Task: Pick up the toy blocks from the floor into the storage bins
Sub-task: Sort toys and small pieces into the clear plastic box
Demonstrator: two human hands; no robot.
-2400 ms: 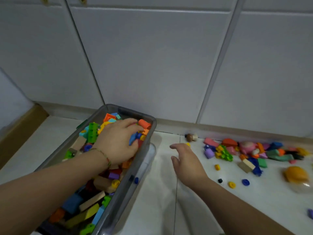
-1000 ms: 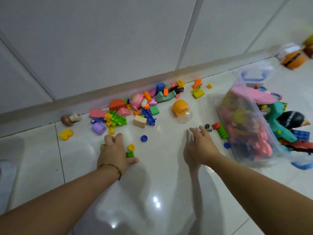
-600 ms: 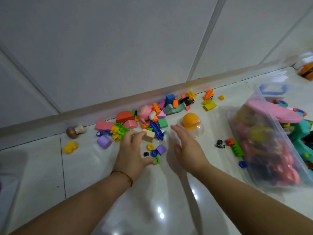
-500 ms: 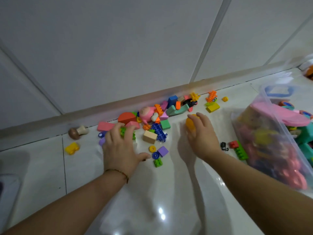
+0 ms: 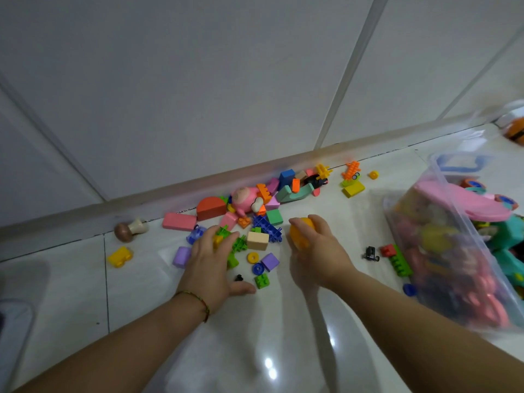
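Observation:
Colourful toy blocks lie scattered on the white tiled floor along the wall. My left hand [image 5: 212,262] covers a clump of green and yellow blocks [image 5: 228,241], its fingers curled round them. My right hand [image 5: 317,251] grips an orange ball-shaped toy [image 5: 299,236]. Between the hands lie a beige block [image 5: 257,241], a purple block [image 5: 270,261], a blue wheel [image 5: 258,268] and a small green brick [image 5: 262,280]. A clear storage bin [image 5: 453,251] full of toys stands at the right.
Near the wall lie a pink block [image 5: 179,221], a red half-round block [image 5: 211,207], a pink pig toy [image 5: 243,200], a wooden mushroom [image 5: 129,229] and a yellow brick [image 5: 120,256]. A red-and-green brick [image 5: 397,258] lies beside the clear bin.
My left hand has settled onto the green and yellow blocks and curled round them. My right hand has closed on the orange ball toy. Earlier, the view swung away from the grey bin.

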